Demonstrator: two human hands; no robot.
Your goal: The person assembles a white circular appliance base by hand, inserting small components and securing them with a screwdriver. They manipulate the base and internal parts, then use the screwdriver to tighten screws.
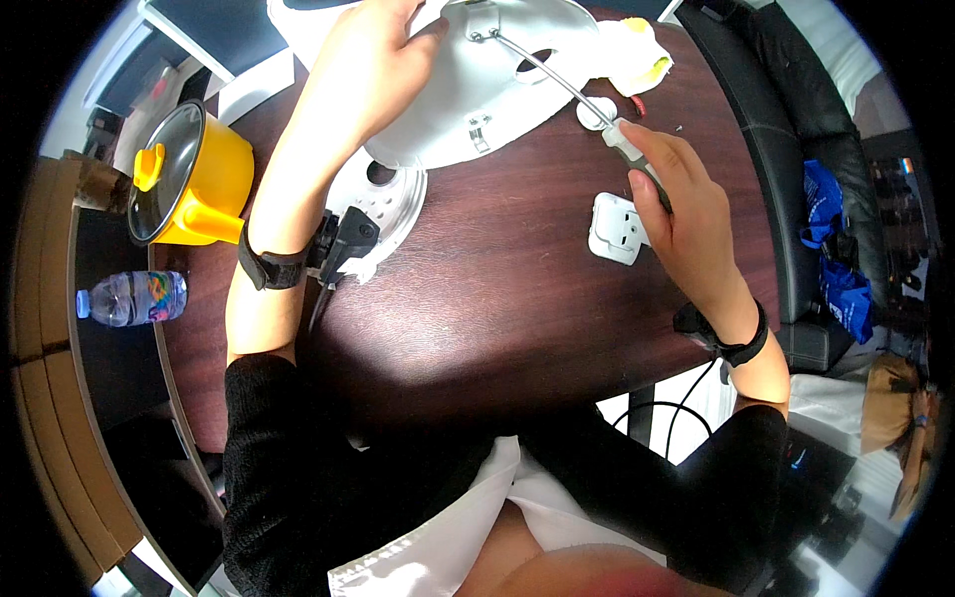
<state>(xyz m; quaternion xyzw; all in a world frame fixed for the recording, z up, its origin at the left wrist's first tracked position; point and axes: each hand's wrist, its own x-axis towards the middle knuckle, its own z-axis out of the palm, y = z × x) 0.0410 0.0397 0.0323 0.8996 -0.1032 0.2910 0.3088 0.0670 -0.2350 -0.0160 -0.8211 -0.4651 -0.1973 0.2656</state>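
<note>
Near the far edge of the table, my left hand [373,75] grips a large white curved casing [438,114], its fingertips partly cut off by the frame. The casing's hollow side shows a small bracket with screws [484,35], a metal clip [480,132] and an oval hole. My right hand [688,219] is closed around the handle of a screwdriver [557,78]. Its long metal shaft slants up and left, and the tip meets the bracket at a screw. Beneath the casing and my left forearm lies a round, pale perforated plate [408,214], partly hidden.
A white plug-like block [614,229] lies beside my right hand. Farther back are a small white round piece [596,113] and a yellow-and-white crumpled item [637,58]. At left stand a yellow lidded pot [219,164] and a water bottle [134,298]. A black sofa [741,80] borders the right.
</note>
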